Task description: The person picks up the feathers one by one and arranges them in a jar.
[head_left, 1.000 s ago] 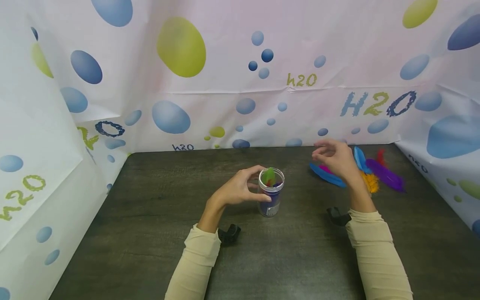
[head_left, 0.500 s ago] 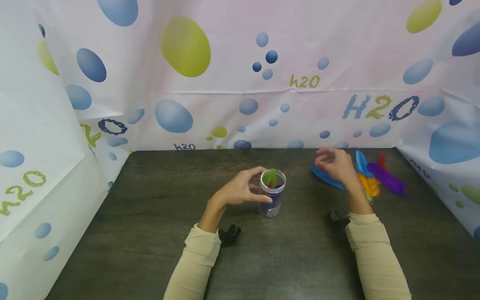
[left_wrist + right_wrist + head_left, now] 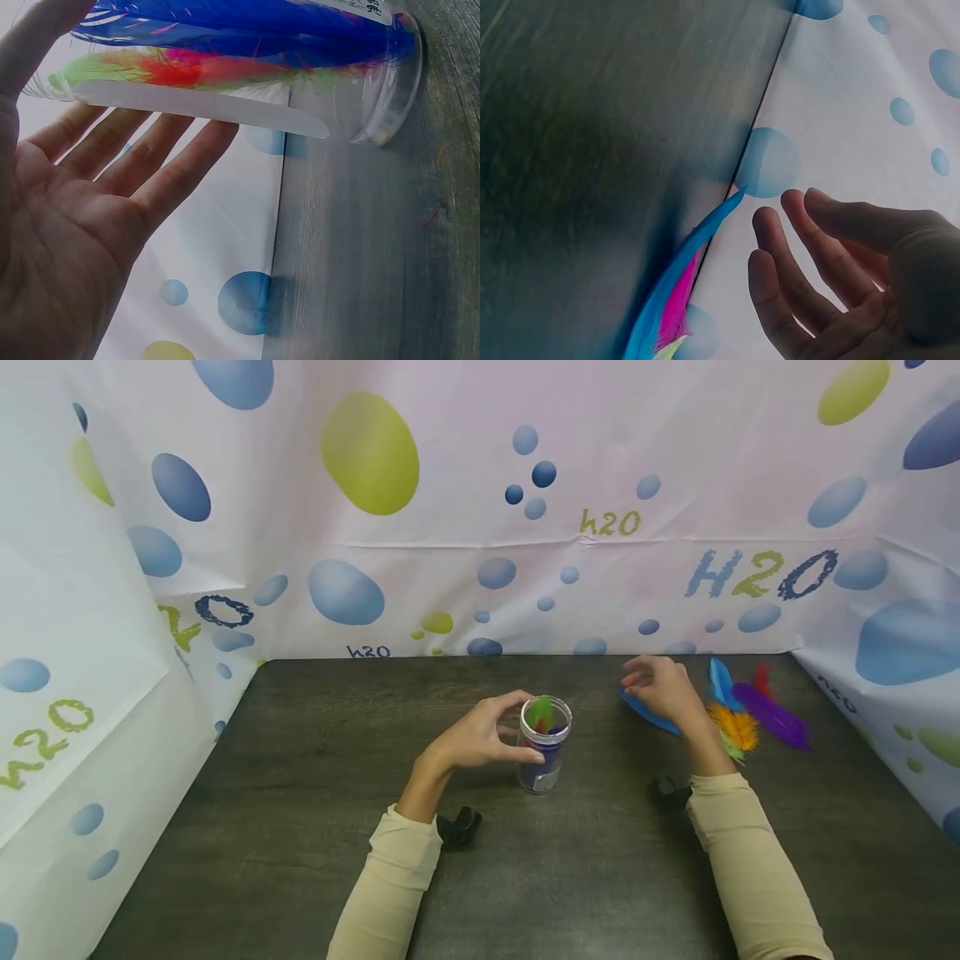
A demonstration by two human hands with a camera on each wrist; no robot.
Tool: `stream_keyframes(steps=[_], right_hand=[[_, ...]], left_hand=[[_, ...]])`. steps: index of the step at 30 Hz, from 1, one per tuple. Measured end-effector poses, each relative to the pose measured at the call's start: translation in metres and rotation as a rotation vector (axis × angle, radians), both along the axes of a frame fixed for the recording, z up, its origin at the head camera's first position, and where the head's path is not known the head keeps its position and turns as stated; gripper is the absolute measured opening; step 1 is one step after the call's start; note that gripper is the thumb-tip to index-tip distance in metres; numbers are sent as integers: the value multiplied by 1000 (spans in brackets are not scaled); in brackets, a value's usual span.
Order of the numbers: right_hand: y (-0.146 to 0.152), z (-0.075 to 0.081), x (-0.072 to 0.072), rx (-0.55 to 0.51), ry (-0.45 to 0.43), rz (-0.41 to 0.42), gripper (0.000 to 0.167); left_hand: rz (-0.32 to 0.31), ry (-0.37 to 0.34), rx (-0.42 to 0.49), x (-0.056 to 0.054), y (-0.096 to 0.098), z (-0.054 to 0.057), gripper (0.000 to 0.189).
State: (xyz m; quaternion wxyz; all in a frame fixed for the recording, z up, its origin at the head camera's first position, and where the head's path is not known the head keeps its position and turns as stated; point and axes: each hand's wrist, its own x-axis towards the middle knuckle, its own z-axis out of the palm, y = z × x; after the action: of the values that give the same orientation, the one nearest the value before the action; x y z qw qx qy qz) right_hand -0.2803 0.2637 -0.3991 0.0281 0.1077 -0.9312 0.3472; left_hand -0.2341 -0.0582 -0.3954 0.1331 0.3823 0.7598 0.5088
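Observation:
A clear jar (image 3: 542, 768) without a lid stands upright on the dark table, with feathers inside. My left hand (image 3: 474, 739) holds it near the top, thumb in front and fingers behind. The left wrist view shows a blue feather (image 3: 247, 34) and a red-orange feather (image 3: 187, 71) through its wall. My right hand (image 3: 662, 689), holding nothing, hovers over a blue feather (image 3: 649, 713) with its fingers slightly bent. In the right wrist view, the fingers are apart from that feather, and a magenta feather (image 3: 676, 304) lies beside it.
Right of my right hand lie a light blue feather (image 3: 722, 683), an orange feather (image 3: 737, 728), a purple feather (image 3: 772, 717) and a small red feather (image 3: 762, 680). A white sheet (image 3: 450, 527) printed with blue and green spots rises behind the table (image 3: 315, 760) and along both sides.
My right hand has come down slightly and shifted left over the blue feather. My left hand and the jar have stayed in place.

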Motion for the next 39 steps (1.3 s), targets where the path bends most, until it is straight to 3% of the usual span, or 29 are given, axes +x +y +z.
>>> stream_keyframes(steps=[11,19,39], right_hand=[[1,1,-12,111,-83,10,38],[1,3,-18,211,-161,76,48],[1,-5,-20,249,-237,52,52]], left_hand=[[-12,-1,1,-2,0,2,61],[-9,-5,2,-1,-1,3,62],[-3,-3,-5,0,-1,2,61]])
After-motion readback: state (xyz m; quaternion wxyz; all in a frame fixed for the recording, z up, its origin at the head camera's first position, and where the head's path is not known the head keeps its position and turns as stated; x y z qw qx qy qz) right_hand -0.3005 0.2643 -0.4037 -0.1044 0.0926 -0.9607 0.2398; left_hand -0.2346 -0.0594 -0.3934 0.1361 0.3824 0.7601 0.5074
